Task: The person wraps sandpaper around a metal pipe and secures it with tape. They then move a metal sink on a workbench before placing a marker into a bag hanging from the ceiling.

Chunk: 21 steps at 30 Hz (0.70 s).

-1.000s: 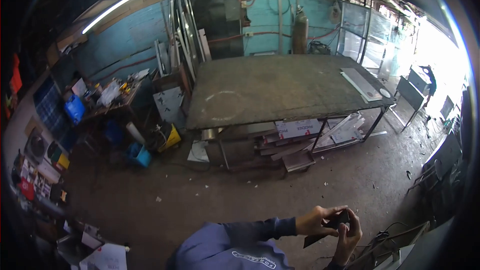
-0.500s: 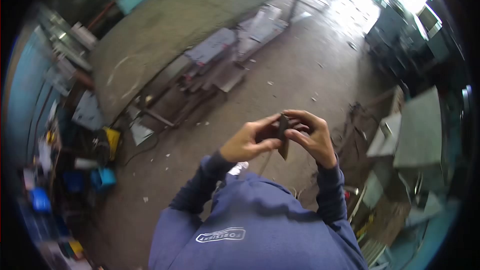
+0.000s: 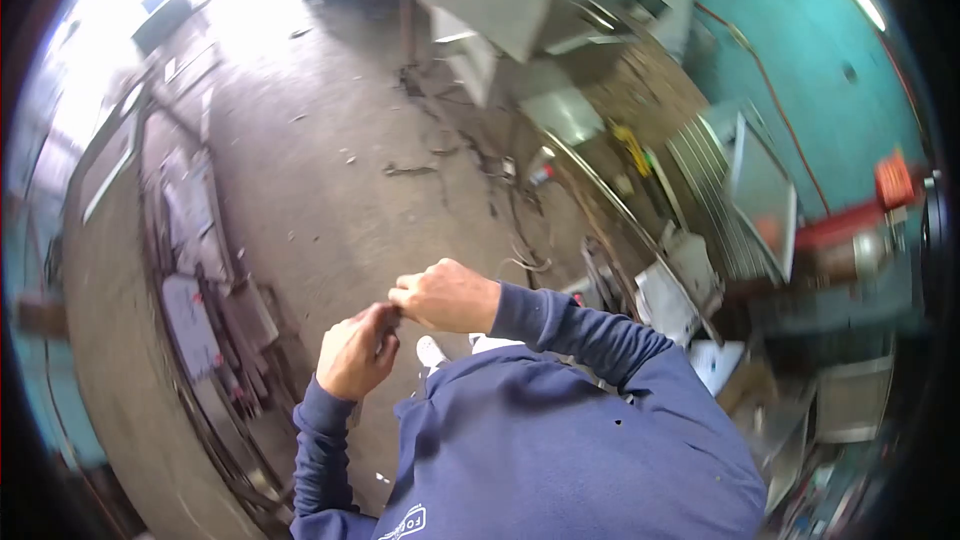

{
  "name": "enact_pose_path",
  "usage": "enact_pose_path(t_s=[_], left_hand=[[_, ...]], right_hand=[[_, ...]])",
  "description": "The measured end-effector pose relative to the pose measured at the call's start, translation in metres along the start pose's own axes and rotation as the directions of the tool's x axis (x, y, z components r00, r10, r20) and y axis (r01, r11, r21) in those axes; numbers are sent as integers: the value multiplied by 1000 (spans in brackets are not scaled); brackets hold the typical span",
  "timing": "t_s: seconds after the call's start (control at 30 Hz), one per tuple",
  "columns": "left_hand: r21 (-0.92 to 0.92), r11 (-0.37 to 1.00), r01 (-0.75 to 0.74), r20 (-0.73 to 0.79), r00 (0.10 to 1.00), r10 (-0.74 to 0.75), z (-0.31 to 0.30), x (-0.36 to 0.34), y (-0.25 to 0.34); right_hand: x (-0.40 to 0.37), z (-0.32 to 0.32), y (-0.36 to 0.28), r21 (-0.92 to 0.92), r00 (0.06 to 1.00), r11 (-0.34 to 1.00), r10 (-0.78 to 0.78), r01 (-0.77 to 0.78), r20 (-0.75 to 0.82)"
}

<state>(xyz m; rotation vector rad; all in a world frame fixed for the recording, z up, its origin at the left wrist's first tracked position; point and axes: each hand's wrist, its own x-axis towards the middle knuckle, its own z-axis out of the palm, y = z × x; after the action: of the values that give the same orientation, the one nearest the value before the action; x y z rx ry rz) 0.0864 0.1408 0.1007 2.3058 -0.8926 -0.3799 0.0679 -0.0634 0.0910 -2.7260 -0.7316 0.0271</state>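
My left hand (image 3: 355, 352) is in front of my body at the lower middle, its fingers bent and closed around something small and dark that I cannot make out. Against its fingertips, my right hand (image 3: 445, 297) is curled with the back of the hand facing up, and its fingers hide whatever lies between. The two hands touch at the fingers. Below them show a white shoe (image 3: 430, 352) and the blue sweatshirt (image 3: 580, 440).
A long table (image 3: 120, 290) runs down the left, with sheet metal pieces (image 3: 190, 325) on a shelf beside it. Cables (image 3: 515, 215) and scraps lie on the floor. At the right are a cluttered workbench (image 3: 650, 90), a yellow tool (image 3: 632, 148) and a red cylinder (image 3: 835, 227).
The view has swung right, bringing the workbench nearer the middle. My hands have closed in together, and the dark flat piece seen between them earlier is now mostly hidden.
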Motion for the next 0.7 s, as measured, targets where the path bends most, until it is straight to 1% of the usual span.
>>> enact_pose_path(t_s=[0.03,0.07,0.1,0.13,0.2,0.27,0.33,0.4,0.43,0.47,0.53,0.57,0.6,0.63,0.67,0.7], left_hand=[[-71,990,-123,123,984,131,4,10,4],[-154,962,-227,232,938,258,6,19,7],[-256,936,-243,326,889,321,15,31,8],[-340,902,-268,436,805,403,14,42,19],[-482,848,-222,625,591,510,23,67,40],[-610,754,-244,639,412,650,36,96,64],[-735,644,-211,590,268,762,63,122,79],[-666,736,-123,728,112,677,84,151,104],[-641,761,-101,757,80,649,96,159,115],[-635,765,-110,764,58,643,106,166,124],[-525,851,21,851,27,524,124,175,148],[-516,856,36,856,-9,516,129,179,160],[-509,860,26,860,-24,510,138,185,171],[-457,889,-37,890,-34,456,147,192,182],[-402,910,-101,916,-37,400,155,198,192],[-396,911,-115,918,-45,394,164,201,201]], right_hand=[[-19,2,7,111,1000,993,-25,25,1],[-36,2,11,221,998,973,-58,58,-7],[-52,-11,10,291,996,957,-10,-15,83],[-69,-31,5,414,992,905,49,-94,119],[-105,-46,9,577,990,809,35,-110,139],[-136,-56,22,773,988,621,16,-129,152],[-169,-67,33,822,959,495,131,-281,250],[-200,-66,50,835,942,438,201,-332,269],[-215,-59,55,866,932,361,241,-345,271],[-229,-60,61,871,931,358,261,-337,254],[-257,-61,68,868,910,326,308,-374,276],[-269,-60,70,871,908,324,326,-370,264],[-282,-57,73,871,902,339,371,-354,223],[-293,-54,77,870,894,357,411,-339,179],[-302,-53,79,872,892,361,420,-331,165],[-310,-52,79,751,810,507,583,-423,63]])
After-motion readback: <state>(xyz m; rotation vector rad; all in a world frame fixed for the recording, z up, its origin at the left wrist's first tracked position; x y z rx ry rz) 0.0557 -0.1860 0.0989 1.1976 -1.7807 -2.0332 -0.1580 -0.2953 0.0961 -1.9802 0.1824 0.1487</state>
